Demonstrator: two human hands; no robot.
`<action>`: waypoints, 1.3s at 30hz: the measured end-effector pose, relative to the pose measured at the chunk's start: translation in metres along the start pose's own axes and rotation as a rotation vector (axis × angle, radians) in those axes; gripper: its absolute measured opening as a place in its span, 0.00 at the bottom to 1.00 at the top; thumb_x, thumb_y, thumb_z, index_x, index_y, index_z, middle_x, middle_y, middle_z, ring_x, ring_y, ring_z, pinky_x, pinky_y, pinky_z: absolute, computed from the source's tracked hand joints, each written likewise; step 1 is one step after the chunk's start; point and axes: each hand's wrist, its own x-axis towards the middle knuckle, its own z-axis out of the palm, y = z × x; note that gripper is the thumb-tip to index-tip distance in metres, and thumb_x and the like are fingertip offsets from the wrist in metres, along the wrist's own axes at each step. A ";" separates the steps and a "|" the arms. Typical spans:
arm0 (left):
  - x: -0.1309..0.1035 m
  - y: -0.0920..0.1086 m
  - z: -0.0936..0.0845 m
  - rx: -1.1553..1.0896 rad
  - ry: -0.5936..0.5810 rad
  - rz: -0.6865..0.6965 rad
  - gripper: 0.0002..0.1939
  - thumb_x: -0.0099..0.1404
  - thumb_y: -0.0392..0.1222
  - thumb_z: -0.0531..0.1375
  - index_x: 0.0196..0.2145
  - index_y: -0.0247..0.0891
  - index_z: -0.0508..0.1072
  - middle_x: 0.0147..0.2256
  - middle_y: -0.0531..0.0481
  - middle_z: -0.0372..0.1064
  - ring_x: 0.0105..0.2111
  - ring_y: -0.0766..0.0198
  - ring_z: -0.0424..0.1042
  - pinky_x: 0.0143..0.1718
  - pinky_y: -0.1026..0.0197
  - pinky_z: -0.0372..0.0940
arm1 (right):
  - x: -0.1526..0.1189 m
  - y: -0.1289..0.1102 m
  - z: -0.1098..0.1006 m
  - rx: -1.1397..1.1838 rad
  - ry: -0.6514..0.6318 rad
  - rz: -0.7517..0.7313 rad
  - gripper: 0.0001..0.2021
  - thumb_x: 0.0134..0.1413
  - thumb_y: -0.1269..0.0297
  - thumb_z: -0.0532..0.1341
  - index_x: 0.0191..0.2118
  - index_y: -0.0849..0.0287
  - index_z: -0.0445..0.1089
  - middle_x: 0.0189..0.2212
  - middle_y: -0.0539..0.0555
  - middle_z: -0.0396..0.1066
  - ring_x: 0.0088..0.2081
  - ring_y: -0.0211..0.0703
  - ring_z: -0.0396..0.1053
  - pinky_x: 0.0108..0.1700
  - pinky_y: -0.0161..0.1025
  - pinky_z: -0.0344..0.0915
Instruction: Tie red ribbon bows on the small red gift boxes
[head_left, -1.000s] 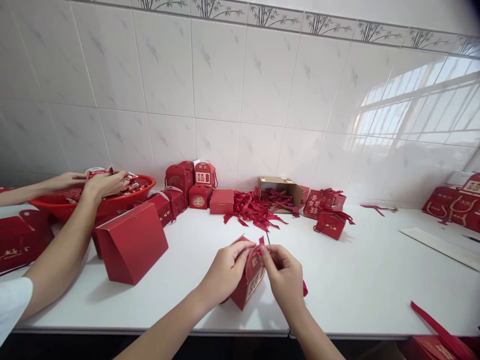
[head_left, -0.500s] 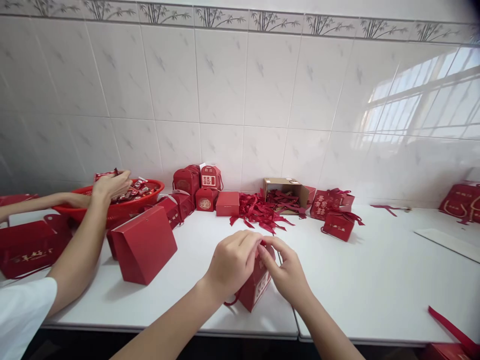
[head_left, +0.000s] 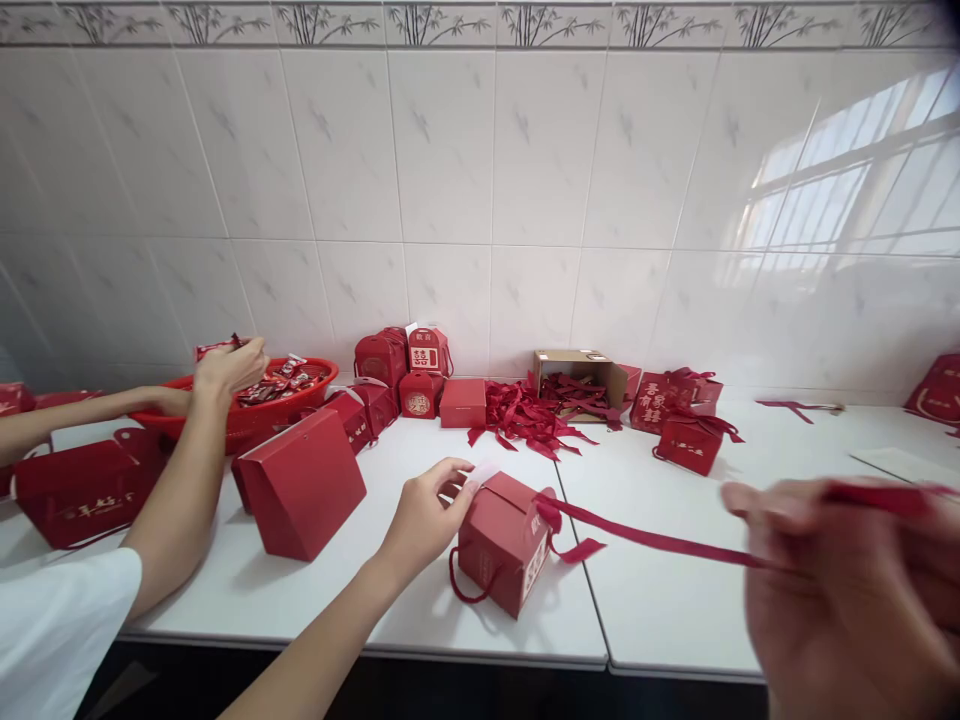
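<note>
A small red gift box (head_left: 499, 550) with a cord handle stands near the table's front edge. My left hand (head_left: 431, 510) is at its upper left side, fingers closed on a whitish flap at the top. From the box's top right a dark red ribbon (head_left: 660, 540) stretches rightward to my right hand (head_left: 832, 580), large and blurred at the lower right, which is closed on it. One short ribbon end lies loose beside the box.
Another person's arms (head_left: 172, 500) reach over a red basket (head_left: 240, 430) of wrapped sweets at left. A larger red box (head_left: 304, 490) stands between. Behind are a ribbon pile (head_left: 521, 410), an open carton (head_left: 619, 380) and several red boxes (head_left: 686, 445).
My right hand has moved away from the box to the right, drawing the ribbon out in a line. My left hand has shifted left. The box is now turned and in fuller view.
</note>
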 end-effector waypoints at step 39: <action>-0.023 0.010 0.004 -0.151 -0.091 -0.139 0.27 0.61 0.57 0.55 0.50 0.36 0.72 0.41 0.42 0.76 0.30 0.59 0.74 0.28 0.61 0.69 | -0.018 0.108 0.087 -0.162 -0.877 0.516 0.10 0.50 0.59 0.60 0.35 0.60 0.68 0.26 0.55 0.75 0.28 0.44 0.72 0.31 0.38 0.66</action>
